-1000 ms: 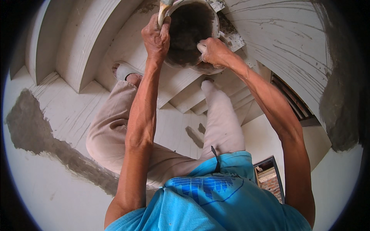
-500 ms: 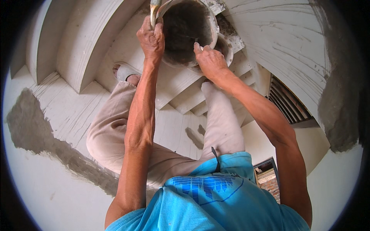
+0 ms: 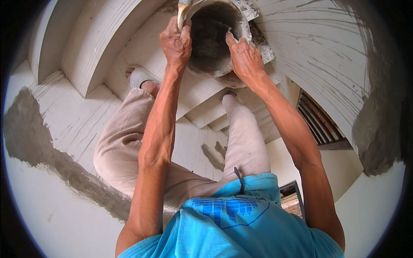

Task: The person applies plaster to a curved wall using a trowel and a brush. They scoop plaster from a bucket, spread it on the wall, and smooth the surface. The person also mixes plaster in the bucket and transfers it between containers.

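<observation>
My left hand (image 3: 176, 46) is closed around the pale handle of a paintbrush (image 3: 182, 12), at the left rim of a bucket (image 3: 246, 26). The brush's upper end runs out of the picture. Grey, wet-looking residue coats the bucket's inside, which is mostly in shadow. My right hand (image 3: 246, 60) reaches over the right side of the bucket, fingers curled and pinched. A small pale edge shows at its fingertips, but the thing they grip is too dark to name. Partly hidden beneath the bucket is a second round container (image 3: 231, 80).
Pale stairs (image 3: 97, 47) rise on the left, and lower steps (image 3: 211, 109) descend beyond my legs. Grey patches of plaster (image 3: 64, 165) mark the wall at left, with another patch (image 3: 378, 129) at right. A slatted opening (image 3: 320, 120) lies lower right.
My right hand has moved farther forward over the bucket. The bucket, the paintbrush and my left hand sit slightly farther right in view, covering more of the second container.
</observation>
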The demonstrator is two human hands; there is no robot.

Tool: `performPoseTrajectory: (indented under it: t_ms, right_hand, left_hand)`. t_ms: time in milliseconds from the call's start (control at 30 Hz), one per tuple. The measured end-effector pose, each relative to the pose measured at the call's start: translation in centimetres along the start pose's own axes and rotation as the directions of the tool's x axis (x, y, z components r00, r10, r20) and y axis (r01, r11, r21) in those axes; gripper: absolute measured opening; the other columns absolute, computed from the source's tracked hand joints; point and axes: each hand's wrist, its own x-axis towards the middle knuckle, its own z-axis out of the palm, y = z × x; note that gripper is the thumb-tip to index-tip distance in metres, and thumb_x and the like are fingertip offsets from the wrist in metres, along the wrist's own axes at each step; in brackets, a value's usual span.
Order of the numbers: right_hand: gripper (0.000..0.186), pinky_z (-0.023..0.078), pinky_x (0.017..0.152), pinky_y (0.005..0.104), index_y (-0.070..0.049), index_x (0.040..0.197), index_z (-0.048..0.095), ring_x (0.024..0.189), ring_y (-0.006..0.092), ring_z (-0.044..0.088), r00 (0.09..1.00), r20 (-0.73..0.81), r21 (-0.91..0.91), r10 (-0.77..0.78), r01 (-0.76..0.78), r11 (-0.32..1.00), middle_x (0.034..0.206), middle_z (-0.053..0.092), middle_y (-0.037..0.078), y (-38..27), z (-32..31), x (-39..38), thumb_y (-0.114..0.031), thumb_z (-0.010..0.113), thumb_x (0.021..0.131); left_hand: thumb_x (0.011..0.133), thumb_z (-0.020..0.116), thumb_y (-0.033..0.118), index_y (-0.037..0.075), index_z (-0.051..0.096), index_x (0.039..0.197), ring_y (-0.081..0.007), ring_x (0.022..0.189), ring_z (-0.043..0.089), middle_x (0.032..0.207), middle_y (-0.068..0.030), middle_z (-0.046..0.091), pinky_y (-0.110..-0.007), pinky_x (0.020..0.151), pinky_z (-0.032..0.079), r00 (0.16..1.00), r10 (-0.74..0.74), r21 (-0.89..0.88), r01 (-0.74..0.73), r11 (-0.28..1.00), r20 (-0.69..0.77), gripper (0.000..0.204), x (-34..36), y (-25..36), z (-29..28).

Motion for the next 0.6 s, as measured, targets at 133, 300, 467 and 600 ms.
performPoseTrajectory:
  t_ms: [133,300,467,600]
  right_hand:
    - [0.048,0.062,0.070,0.0406,0.002,0.136,0.049,0.086,0.0363,0.073,1.000,0.006,-0.103,-0.029,0.030,0.994,0.098,0.066,0.026,-0.3,1.1,1.4,-0.005,0.058,0.090]
    - [0.051,0.062,0.067,0.0363,0.002,0.138,0.048,0.085,0.0328,0.073,0.999,0.025,-0.195,-0.030,0.034,0.980,0.091,0.065,0.019,-0.8,2.2,1.3,-0.005,0.059,0.089]
    - [0.052,0.062,0.069,0.0365,0.002,0.138,0.050,0.085,0.0313,0.073,0.997,0.047,-0.201,-0.057,0.065,0.978,0.093,0.066,0.019,-1.1,2.0,1.5,-0.003,0.061,0.087]
    - [0.046,0.062,0.069,0.0342,0.005,0.133,0.055,0.088,0.0293,0.073,0.997,0.082,-0.188,-0.003,0.019,0.982,0.094,0.068,0.019,-1.1,1.9,1.1,-0.004,0.060,0.089]
  left_hand:
    - [0.090,0.064,0.017,0.003,0.065,0.095,-0.0433,0.068,0.063,0.075,-0.0230,0.064,-0.045,0.063,0.049,1.000,-0.011,0.015,0.011,1.000,-0.001,0.015,0.1,0.2,0.1]
    - [0.092,0.061,0.018,0.001,0.065,0.097,-0.0231,0.064,0.056,0.071,-0.0134,0.059,-0.037,0.064,0.047,0.999,-0.033,0.016,0.033,0.999,0.021,0.018,0.0,-0.3,0.2]
    - [0.090,0.064,0.016,0.002,0.064,0.094,-0.0441,0.069,0.062,0.074,-0.0239,0.063,-0.046,0.063,0.049,1.000,-0.029,-0.026,0.029,0.999,-0.010,0.015,0.1,-0.3,0.0]
    - [0.090,0.065,0.016,0.002,0.064,0.093,-0.0439,0.068,0.062,0.074,-0.0237,0.063,-0.045,0.063,0.049,0.998,-0.055,-0.017,0.054,0.998,-0.023,0.015,0.3,-0.1,0.1]
